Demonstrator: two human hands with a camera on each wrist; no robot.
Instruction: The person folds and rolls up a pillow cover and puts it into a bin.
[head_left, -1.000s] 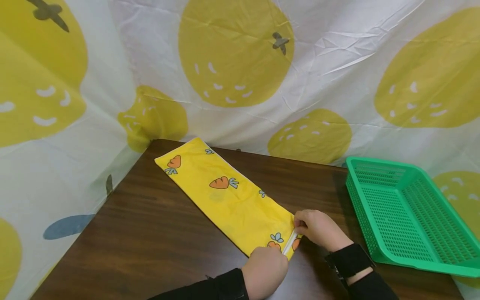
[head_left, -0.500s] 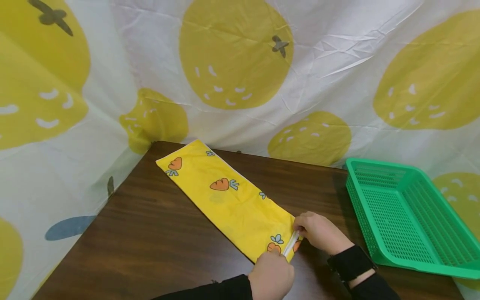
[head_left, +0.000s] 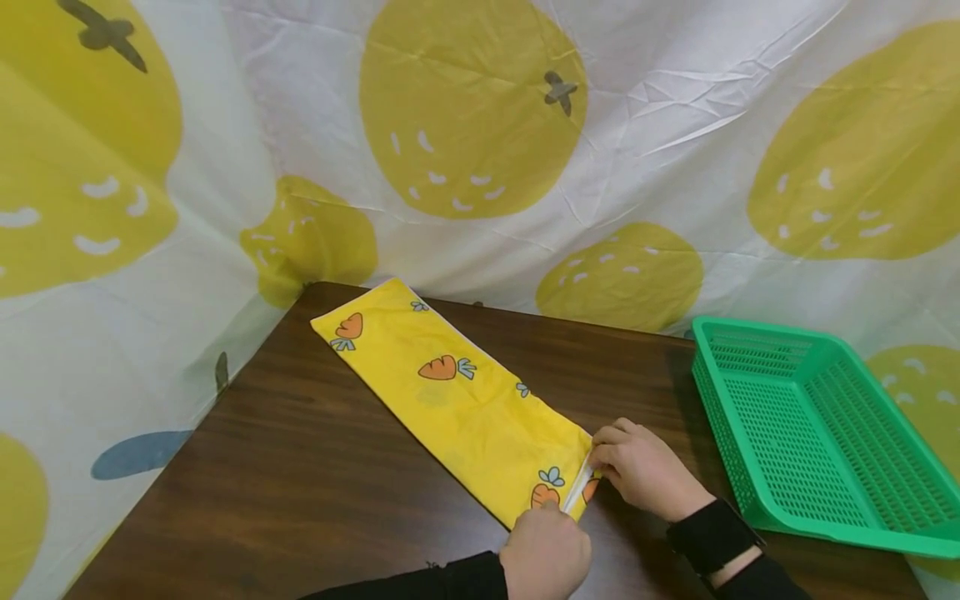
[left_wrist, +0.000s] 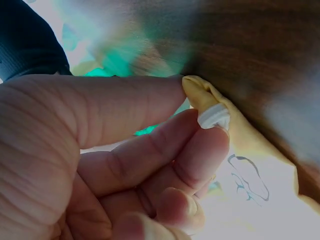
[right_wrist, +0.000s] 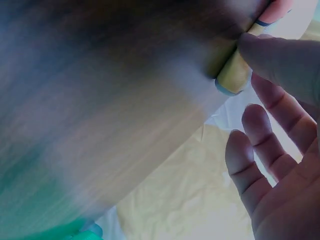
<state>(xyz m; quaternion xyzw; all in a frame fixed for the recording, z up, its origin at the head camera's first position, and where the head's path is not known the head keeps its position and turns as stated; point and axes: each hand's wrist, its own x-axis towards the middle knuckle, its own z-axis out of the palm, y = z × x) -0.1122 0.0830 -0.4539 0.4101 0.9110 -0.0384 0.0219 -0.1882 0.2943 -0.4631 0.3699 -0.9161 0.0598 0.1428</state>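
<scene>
A long, folded yellow cloth (head_left: 472, 408) printed with orange carrots lies diagonally across the brown table. Its near end is turned over, leaving a narrow white strip (head_left: 576, 487) along the fold. My left hand (head_left: 546, 552) pinches the near-left corner of that fold; the left wrist view has the cloth corner (left_wrist: 202, 95) between thumb and forefinger. At the other end of the fold, my right hand (head_left: 645, 468) pinches the rolled edge (right_wrist: 234, 75) with thumb and forefinger. Its other fingers are loosely bent, holding nothing. The underside of the fold is hidden.
A green plastic basket (head_left: 798, 412) with slotted sides stands on the right of the brown table (head_left: 300, 483), close to my right wrist. White sheets (head_left: 480, 250) printed with big yellow fruit hang behind the table and on its left side.
My left hand has shifted slightly right along the cloth's near end. The right hand has moved a little to the right, still at the fold's corner. The basket has not moved.
</scene>
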